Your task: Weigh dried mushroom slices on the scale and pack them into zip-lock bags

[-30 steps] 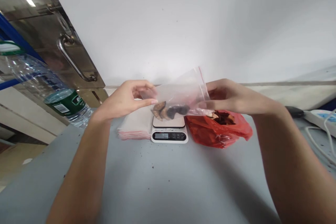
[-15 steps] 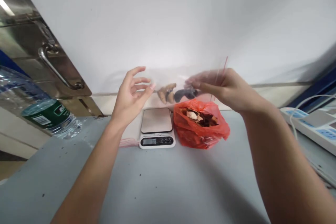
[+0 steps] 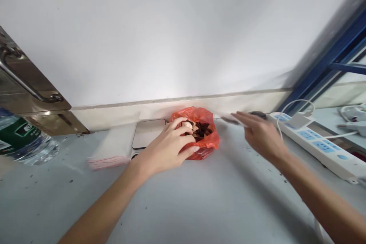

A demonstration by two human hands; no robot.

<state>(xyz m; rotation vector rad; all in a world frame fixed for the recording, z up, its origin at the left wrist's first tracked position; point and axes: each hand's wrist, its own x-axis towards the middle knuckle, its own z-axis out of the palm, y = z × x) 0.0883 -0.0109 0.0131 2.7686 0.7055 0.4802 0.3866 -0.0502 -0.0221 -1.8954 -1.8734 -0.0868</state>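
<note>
My left hand (image 3: pixel 168 146) reaches over the left side of the red plastic bag (image 3: pixel 204 149), fingers apart and slightly curled. I cannot tell how firmly it touches the bag. Inside lie dark brown dried pieces (image 3: pixel 203 129) and a pale piece. Partly hidden behind this hand is a small kitchen scale (image 3: pixel 148 131). My right hand (image 3: pixel 261 135), blurred by motion, is further right with fingers stretched out and apparently holding nothing. Close to its fingertips is a blurred dark thing (image 3: pixel 230 120), perhaps the contents of the clear bag. Another dark object (image 3: pixel 258 114) lies behind the hand.
A stack of clear zip bags (image 3: pixel 113 148) lies left of the scale. At the far left is a large water bottle (image 3: pixel 25 137) near a metal cabinet (image 3: pixel 34 84). A white power strip (image 3: pixel 317 145) with cables lies on the right, by a blue frame (image 3: pixel 311 72).
The view has turned right. My left hand has moved from above the scale to the red bag. My right hand has gone right and down, no longer holding up the clear bag.
</note>
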